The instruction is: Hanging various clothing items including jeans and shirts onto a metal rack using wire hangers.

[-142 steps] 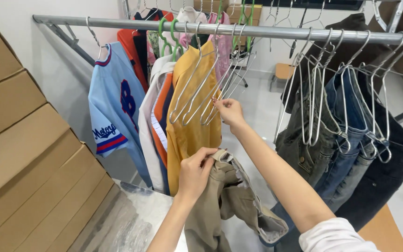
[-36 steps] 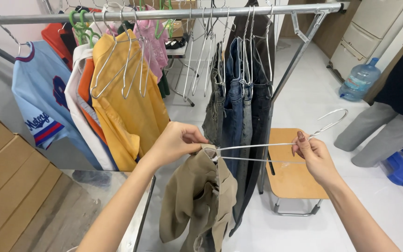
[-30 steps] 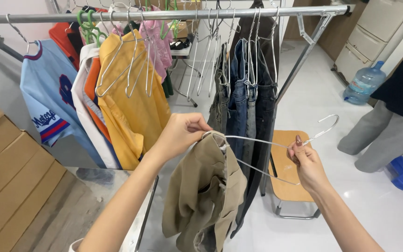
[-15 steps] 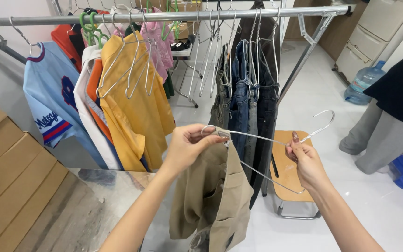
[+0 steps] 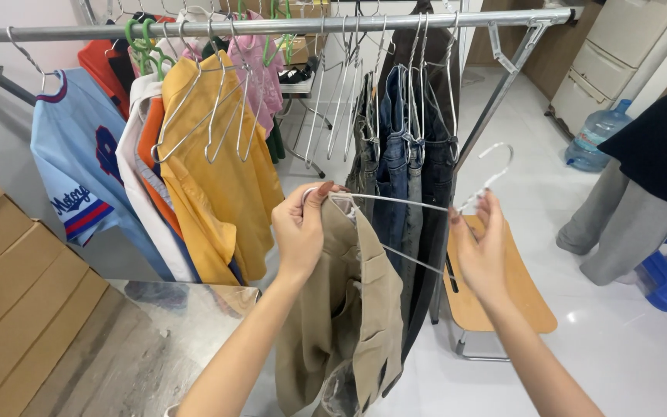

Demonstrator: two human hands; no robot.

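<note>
Raised, right hand grips wire hanger.

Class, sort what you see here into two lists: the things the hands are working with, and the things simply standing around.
In use:
left hand
right hand
beige cloth garment
silver wire hanger

Standing around:
metal clothes rail
yellow shirt
light blue jersey
hung jeans
wooden stool
blue water bottle
brown cardboard boxes
</note>
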